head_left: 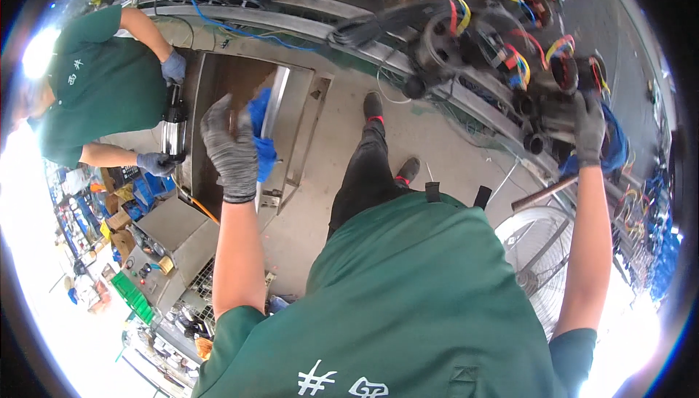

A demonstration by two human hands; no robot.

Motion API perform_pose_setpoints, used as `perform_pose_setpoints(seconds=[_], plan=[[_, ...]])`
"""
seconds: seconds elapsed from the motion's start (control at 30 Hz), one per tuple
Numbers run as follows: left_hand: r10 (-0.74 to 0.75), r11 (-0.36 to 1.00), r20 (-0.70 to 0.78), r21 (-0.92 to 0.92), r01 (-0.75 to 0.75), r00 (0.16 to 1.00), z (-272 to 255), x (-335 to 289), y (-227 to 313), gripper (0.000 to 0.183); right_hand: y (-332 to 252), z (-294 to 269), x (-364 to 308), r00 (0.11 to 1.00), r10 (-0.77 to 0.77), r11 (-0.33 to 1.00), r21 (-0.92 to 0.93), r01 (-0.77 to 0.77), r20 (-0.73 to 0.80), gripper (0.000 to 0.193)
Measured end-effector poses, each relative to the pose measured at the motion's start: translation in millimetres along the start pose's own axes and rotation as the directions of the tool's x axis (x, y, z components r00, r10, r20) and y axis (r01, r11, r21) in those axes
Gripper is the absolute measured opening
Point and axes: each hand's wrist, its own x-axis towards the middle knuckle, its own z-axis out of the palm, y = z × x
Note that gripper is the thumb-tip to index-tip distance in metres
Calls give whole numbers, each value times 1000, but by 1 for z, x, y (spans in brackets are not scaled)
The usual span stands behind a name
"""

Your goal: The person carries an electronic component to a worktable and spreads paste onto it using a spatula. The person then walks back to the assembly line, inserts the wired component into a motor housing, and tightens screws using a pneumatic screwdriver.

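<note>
My left hand (231, 152), in a grey knit glove, is raised beside a brown-bottomed metal bin; its fingers are slightly blurred but look apart, with nothing seen between them. A crumpled blue cloth (263, 136) hangs right next to it, and I cannot make out whether they touch. My right hand (590, 132), also gloved in grey, is at the right end of a dark metal motor housing (557, 116), its fingers bent against it and partly hidden. Blue material (616, 140) lies just behind that hand.
More motor housings (444, 41) with coloured wires crowd the bench at right. A co-worker (109, 89) at left holds a shiny metal cylinder (173, 132) in gloved hands. A large fan (535, 245) stands below my right arm, near a brown rod (545, 193). A metal-framed bin (291, 129) borders the floor.
</note>
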Motion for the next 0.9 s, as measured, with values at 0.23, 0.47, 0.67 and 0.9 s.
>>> perform_pose_setpoints(seconds=[0.23, 0.47, 0.67, 0.9], plan=[[-176, 980, -78, 83, 182, 981, 8, -109, -84, 44, 19, 9, 14, 1000, 20, 999, 33, -21, 21, 56], [-432, 891, -203, 56, 451, 879, 8, -118, -111, 45, 13, 3, 19, 999, -30, 998, -48, 32, 40, 66], [-443, 815, -152, 341, 468, 883, 8, -113, -101, 40, 33, 14, 19, 997, -75, 982, -172, 71, -16, 34], [-549, 741, -149, 367, 562, 822, 7, -116, -105, 37, 41, 30, 19, 893, -448, 786, -463, 410, 30, 36]])
